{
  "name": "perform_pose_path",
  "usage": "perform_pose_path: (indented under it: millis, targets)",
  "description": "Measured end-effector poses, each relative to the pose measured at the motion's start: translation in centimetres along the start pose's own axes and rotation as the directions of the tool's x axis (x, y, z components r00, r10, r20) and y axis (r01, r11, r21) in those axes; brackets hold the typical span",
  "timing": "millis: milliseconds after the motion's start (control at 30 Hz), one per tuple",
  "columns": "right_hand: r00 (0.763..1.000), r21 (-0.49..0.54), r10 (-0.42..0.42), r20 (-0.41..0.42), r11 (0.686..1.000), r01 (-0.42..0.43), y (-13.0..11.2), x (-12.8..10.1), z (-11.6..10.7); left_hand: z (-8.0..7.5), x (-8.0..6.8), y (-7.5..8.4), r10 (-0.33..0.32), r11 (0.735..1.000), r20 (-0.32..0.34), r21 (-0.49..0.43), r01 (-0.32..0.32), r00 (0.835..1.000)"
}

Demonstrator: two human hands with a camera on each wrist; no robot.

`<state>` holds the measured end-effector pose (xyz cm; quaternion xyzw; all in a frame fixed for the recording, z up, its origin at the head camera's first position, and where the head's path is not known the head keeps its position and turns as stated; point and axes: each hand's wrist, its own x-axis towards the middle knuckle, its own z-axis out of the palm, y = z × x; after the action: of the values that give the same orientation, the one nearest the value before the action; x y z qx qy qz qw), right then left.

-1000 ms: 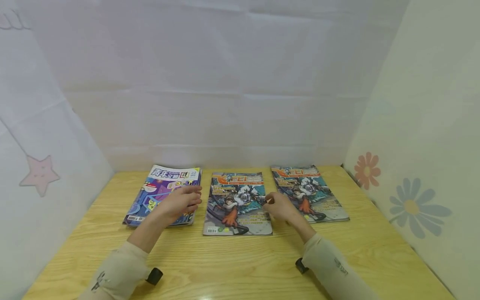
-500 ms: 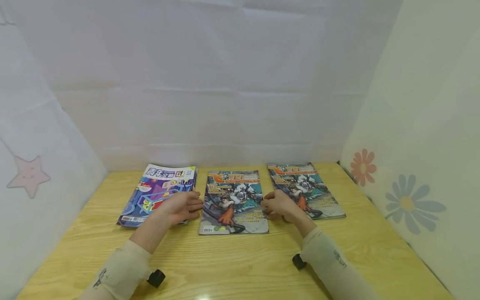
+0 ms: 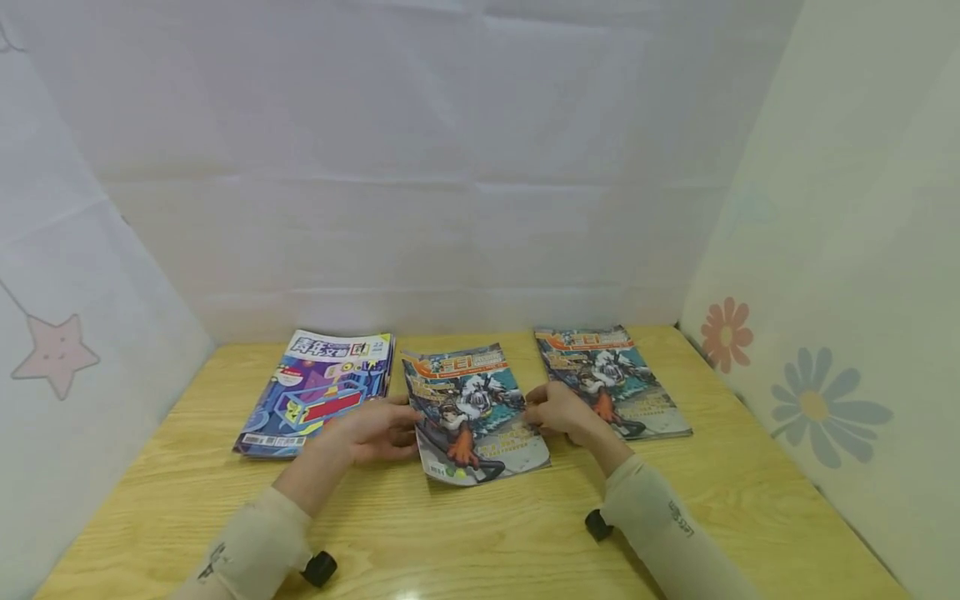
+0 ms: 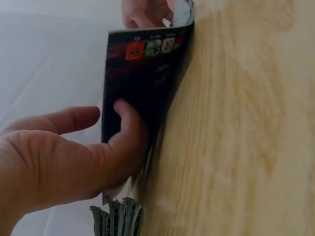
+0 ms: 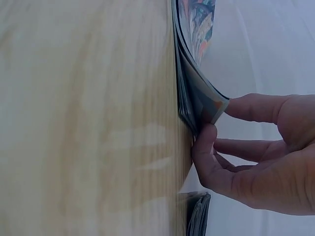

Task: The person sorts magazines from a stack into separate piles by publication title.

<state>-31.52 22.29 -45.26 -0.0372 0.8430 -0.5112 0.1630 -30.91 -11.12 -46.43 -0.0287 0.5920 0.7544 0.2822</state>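
A comic magazine [image 3: 472, 412] lies in the middle of the wooden table [image 3: 480, 533], turned askew with its edges raised. My left hand [image 3: 396, 431] holds its left edge. In the left wrist view the left hand [image 4: 110, 125] has its thumb on the magazine's dark back cover [image 4: 142, 78]. My right hand [image 3: 537, 412] holds the right edge. In the right wrist view the right hand [image 5: 216, 125] has its thumb under the curled edge of the magazine [image 5: 199, 96] and a finger above it.
A stack of magazines with a purple cover [image 3: 318, 387] lies to the left, its edges showing in the left wrist view as the stack [image 4: 117, 219]. A second comic magazine [image 3: 611, 379] lies to the right. White walls enclose the table on three sides.
Both hands have closed in on the middle magazine's side edges. The magazine has come up off the table and turned, its near end swinging to the right.
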Motion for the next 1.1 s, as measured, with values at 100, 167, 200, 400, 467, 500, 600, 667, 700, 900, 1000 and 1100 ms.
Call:
perform_pose_path:
  millis: [100,167,200,400,467,500,600,667,700,900,1000,1100]
  targets:
    - [1.0,-0.006,-0.011,0.007,1.0,0.011,0.1,0.0,0.0,0.2,-0.2,-0.3,0.024,0.999,0.0,0.033,-0.024,1.0]
    - [1.0,0.002,-0.021,0.016,1.0,0.021,0.2,0.0,0.1,0.4,-0.4,-0.2,0.054,0.998,-0.013,0.038,-0.054,0.998]
    - [0.999,0.008,-0.026,0.023,1.0,0.025,0.2,-0.1,0.1,0.5,-0.6,-0.1,0.073,0.996,-0.021,0.047,-0.071,0.997]
    - [0.999,0.038,-0.02,0.038,0.999,0.019,0.1,-0.2,0.3,1.1,-1.5,1.1,0.178,0.98,0.047,0.084,-0.182,0.983]
    - [0.999,0.032,-0.016,0.031,0.999,0.015,0.1,-0.2,0.3,1.5,-1.6,1.8,0.216,0.971,0.095,0.084,-0.224,0.972]
    - [1.0,0.022,-0.015,0.025,1.0,0.014,0.0,-0.3,0.3,1.7,-1.6,2.1,0.233,0.966,0.121,0.086,-0.244,0.965]
    - [0.999,0.012,-0.023,0.03,1.0,0.023,-0.1,0.0,0.4,2.5,-1.8,3.4,0.282,0.947,0.197,0.101,-0.305,0.939]
    - [0.998,0.021,-0.045,0.046,0.999,0.044,-0.2,0.2,0.6,3.0,-2.0,4.3,0.307,0.935,0.241,0.107,-0.339,0.921]
    - [0.997,0.039,-0.055,0.06,0.998,0.053,-0.2,0.4,0.7,3.3,-2.1,4.8,0.318,0.929,0.26,0.11,-0.355,0.912]
    - [0.975,0.326,-0.136,0.175,0.942,0.073,-0.2,0.5,0.5,5.4,-2.7,7.2,0.362,0.905,0.326,0.104,-0.413,0.874]
    - [0.964,0.476,-0.152,0.22,0.879,0.03,0.2,0.1,-0.4,6.1,-2.5,7.7,0.371,0.901,0.334,0.096,-0.422,0.867]
    - [0.965,0.527,-0.159,0.21,0.85,0.026,0.7,-0.6,-1.7,6.5,-2.1,7.8,0.378,0.901,0.33,0.083,-0.425,0.865]
